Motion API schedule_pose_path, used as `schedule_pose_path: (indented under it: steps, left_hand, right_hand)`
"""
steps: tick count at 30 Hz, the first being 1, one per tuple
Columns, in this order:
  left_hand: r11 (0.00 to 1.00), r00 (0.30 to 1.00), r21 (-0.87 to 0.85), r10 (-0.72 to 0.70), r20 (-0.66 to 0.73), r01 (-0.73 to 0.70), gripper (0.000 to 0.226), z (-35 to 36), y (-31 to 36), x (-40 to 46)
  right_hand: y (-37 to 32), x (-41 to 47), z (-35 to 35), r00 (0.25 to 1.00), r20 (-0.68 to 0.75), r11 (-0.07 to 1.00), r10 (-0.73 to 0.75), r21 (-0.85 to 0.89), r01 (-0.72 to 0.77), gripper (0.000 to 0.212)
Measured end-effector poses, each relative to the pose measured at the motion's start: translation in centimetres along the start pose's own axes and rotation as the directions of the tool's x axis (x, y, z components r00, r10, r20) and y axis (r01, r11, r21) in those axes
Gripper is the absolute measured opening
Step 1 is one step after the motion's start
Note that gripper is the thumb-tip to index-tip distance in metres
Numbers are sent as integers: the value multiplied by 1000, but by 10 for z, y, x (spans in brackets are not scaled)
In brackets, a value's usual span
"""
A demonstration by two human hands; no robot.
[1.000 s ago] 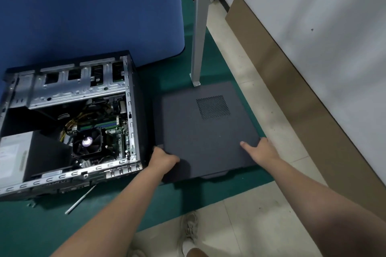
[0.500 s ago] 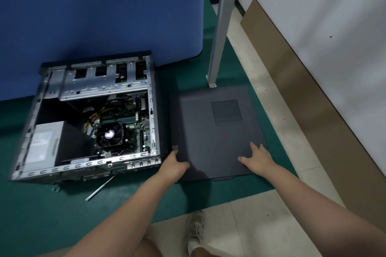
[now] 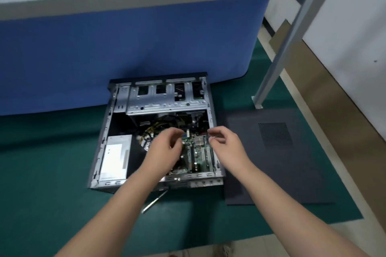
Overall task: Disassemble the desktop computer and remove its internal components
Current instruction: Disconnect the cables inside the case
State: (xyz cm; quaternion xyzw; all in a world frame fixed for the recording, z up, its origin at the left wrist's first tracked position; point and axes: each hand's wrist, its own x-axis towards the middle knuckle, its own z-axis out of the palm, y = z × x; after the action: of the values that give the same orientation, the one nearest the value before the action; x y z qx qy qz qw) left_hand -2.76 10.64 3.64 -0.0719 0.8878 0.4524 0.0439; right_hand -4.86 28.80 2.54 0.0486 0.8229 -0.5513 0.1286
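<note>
now both hands hover over the open computer case [image 3: 158, 131], which lies on its side on the green floor mat [image 3: 52, 173] so its insides face up and can be reached from above. the left hand [image 3: 165, 150] hangs over the middle of the case, fingers loosely curled, gripping nothing that i can see. the right hand [image 3: 225, 144] is just beside it over the circuit board [image 3: 198, 150], its fingers bent toward the thumb; whether it pinches some small part i cannot tell, since the picture is blurred there. judging by this, the step is a reach for the first inner part.

beyond the left hand's fingers sits a bundle of yellow and black cables [image 3: 154, 129], soft and tangled. to that hand's left is the boxy grey power supply [image 3: 114, 158] with a pale label. past both hands runs a bare, punched sheet-metal drive cage [image 3: 165, 98]. the flat, dark, matte side panel [image 3: 277, 156] with its mesh vent lies to the right of the right hand, set aside out of the way. a thin metal screwdriver [image 3: 154, 201] lies on the mat near the left forearm, close to hand.
</note>
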Motion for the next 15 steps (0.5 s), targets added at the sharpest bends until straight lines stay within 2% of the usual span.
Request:
schedule_pose_path:
  steps: [3, 7, 11, 15]
  left_hand:
    - [935, 987, 332, 149, -59, -122, 40, -39, -47, 20]
    - [798, 976, 574, 218, 5, -182, 59, -65, -95, 48]
    - [736, 978, 647, 189, 84, -198, 71, -67, -117, 70]
    - [696, 971, 678, 193, 141, -237, 80, -57, -125, 80]
  right_hand:
    - [-6, 14, 34, 997, 49, 998, 62, -13, -61, 28]
    - [-3, 35, 64, 989, 4, 985, 146, -96, -145, 46]
    - [1, 55, 81, 958, -101, 957, 268, -87, -277, 55]
    - [5, 69, 89, 942, -171, 944, 288, -116, -310, 46]
